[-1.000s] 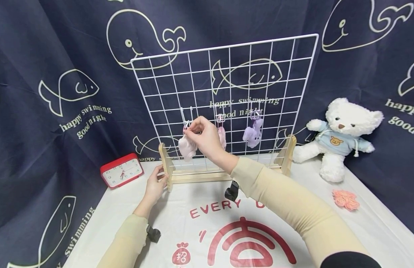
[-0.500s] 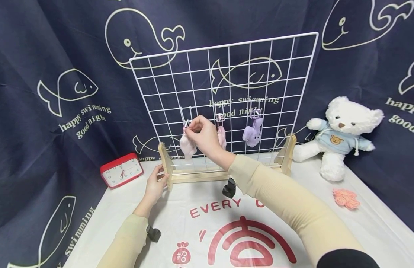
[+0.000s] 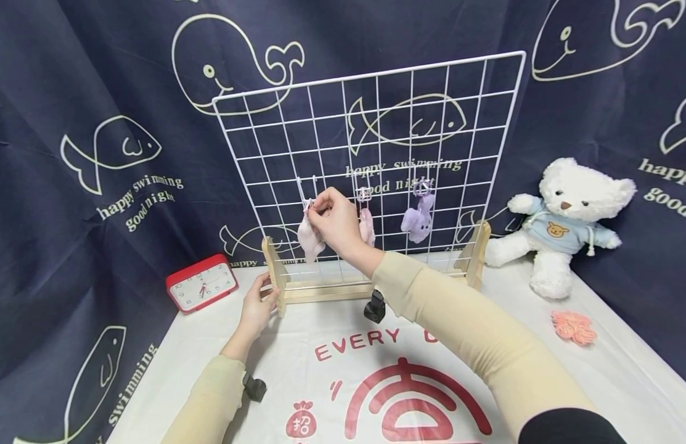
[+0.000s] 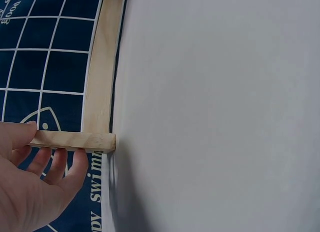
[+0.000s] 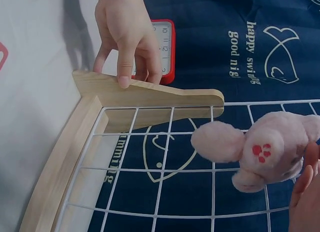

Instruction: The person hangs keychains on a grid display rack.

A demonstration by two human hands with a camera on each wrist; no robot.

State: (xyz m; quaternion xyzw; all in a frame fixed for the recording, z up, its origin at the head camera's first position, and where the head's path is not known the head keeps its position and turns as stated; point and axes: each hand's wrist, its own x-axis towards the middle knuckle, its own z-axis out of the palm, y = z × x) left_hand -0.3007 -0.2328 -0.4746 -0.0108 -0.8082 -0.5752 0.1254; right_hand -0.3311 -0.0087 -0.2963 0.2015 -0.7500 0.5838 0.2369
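Note:
At the left end of a white wire grid rack [image 3: 343,148], my left hand [image 3: 257,306] grips the wooden side support [image 3: 275,277], thumb on one face and fingers on the other. My right hand [image 3: 338,223] pinches the top of a pale pink plush keychain [image 3: 309,239], by a hook on the grid's left part. The fingertips hide most of its clasp, so I cannot tell whether it sits on the hook. A red paw mark shows on the plush [image 5: 270,147] in the right wrist view. Beside that hand hang a pink plush keychain [image 3: 367,228], partly covered, and a purple one [image 3: 418,219].
A red alarm clock [image 3: 203,283] stands left of the rack. To the right, a white teddy bear [image 3: 564,222] in a blue hoodie leans on the dark curtain, with a coral yarn bundle [image 3: 573,327] in front. A printed white cloth [image 3: 320,382] covers the table.
My right hand and forearm have shifted slightly up and left. The pale pink plush has turned a little and looks narrower. My left hand stays in place.

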